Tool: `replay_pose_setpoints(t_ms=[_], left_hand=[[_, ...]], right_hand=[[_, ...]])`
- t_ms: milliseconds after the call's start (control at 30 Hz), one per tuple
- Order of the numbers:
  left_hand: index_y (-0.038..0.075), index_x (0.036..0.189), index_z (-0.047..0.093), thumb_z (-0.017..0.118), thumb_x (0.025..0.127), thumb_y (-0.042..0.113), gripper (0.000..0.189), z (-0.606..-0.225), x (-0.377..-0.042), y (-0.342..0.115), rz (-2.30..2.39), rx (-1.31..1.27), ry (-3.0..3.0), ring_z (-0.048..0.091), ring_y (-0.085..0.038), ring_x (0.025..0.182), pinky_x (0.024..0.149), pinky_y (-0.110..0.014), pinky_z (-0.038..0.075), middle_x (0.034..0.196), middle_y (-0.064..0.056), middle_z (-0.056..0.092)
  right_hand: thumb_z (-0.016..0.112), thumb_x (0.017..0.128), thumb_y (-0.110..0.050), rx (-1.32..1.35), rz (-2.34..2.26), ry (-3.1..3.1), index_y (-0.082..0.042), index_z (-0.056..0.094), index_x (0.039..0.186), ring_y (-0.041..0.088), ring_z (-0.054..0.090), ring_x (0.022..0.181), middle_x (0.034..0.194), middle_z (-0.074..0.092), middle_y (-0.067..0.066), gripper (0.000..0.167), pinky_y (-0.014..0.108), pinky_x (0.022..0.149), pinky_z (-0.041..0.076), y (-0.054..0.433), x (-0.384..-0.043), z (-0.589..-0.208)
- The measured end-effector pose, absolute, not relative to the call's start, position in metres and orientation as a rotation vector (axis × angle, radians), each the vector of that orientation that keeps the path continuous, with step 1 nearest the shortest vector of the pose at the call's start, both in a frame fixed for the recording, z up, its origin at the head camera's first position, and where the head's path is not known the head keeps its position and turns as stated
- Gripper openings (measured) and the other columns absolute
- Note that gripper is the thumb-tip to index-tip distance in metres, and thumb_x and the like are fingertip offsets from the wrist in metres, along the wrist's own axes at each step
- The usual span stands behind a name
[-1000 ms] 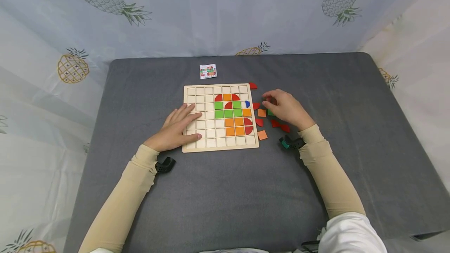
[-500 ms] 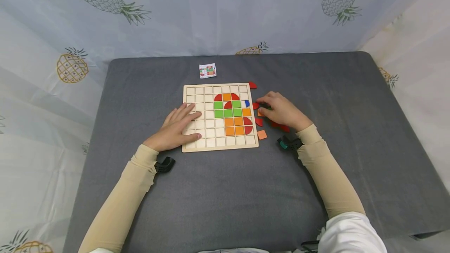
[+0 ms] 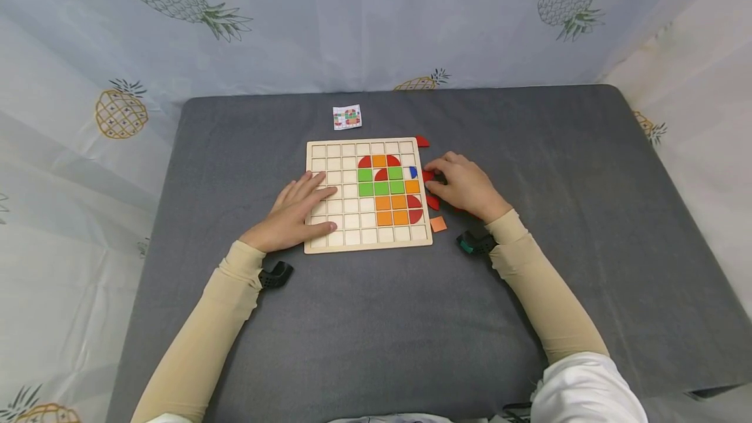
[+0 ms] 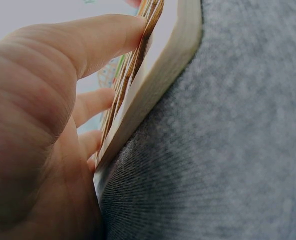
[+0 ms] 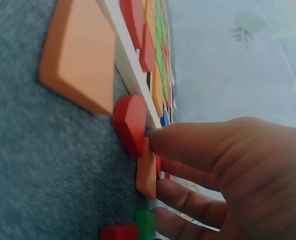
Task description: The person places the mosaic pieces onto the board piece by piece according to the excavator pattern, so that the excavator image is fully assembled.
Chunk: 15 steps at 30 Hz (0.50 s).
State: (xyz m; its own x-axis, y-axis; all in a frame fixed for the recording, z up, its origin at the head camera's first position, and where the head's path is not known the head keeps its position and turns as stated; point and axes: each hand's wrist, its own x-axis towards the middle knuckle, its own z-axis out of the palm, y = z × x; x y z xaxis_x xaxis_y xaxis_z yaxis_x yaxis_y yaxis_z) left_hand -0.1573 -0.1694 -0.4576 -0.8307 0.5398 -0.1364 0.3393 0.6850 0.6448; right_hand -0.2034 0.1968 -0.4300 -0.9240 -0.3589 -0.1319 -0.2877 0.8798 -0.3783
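Observation:
On the left side of the wooden grid board (image 3: 343, 240), my left hand (image 3: 288, 214) rests with its fingers spread, fingertips over the left squares. Its thumb lies along the board's edge in the left wrist view. Past the board's right edge, my right hand (image 3: 464, 188) has thumb and forefinger around a red quarter-circle piece (image 3: 428, 176). In the right wrist view, an orange square piece (image 5: 146, 172) is close under that thumb, and another red piece (image 5: 130, 120) lies beside it. Green, orange and red pieces sit in the grid's right half, with a blue piece (image 3: 414, 173).
A small pattern card (image 3: 347, 117) lies beyond the board. Next to the board are another red piece (image 3: 422, 141) at its top right corner and an orange square (image 3: 438, 224) near its lower right. Green (image 5: 145, 225) and red blocks lie beneath the right hand. Patterned curtains surround the grey table.
My right hand has moved left from over the loose pieces to the red quarter-circle at the board's edge, covering the orange square and green piece. The left hand has stayed put.

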Motion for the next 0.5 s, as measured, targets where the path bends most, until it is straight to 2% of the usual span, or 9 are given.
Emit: replay_pose_setpoints(t_ms=[233, 500], left_hand=[[0.018, 0.158, 0.037, 0.068, 0.095, 0.04, 0.074, -0.4558, -0.1581, -0.1683, 0.887, 0.69, 2.578, -0.005, -0.027, 0.161, 0.127, -0.055, -0.004, 0.173, -0.005, 0.008], [0.018, 0.158, 0.036, 0.068, 0.094, 0.041, 0.075, -0.4568, -0.1576, -0.168, 0.877, 0.688, 2.578, -0.006, -0.026, 0.161, 0.127, -0.055, -0.005, 0.173, -0.004, 0.007]], right_hand=[[0.07, 0.096, -0.027, -0.457, -0.567, 2.876, -0.008, 0.068, 0.126, 0.028, 0.054, 0.101, 0.119, 0.061, 0.013, 0.035, 0.045, 0.087, 0.05, 0.1958, -0.2036, -0.4313], [0.07, 0.096, -0.027, -0.409, -0.591, 2.847, -0.009, 0.064, 0.124, 0.025, 0.057, 0.1, 0.118, 0.062, 0.011, 0.034, 0.044, 0.085, 0.053, 0.1951, -0.2032, -0.4285]])
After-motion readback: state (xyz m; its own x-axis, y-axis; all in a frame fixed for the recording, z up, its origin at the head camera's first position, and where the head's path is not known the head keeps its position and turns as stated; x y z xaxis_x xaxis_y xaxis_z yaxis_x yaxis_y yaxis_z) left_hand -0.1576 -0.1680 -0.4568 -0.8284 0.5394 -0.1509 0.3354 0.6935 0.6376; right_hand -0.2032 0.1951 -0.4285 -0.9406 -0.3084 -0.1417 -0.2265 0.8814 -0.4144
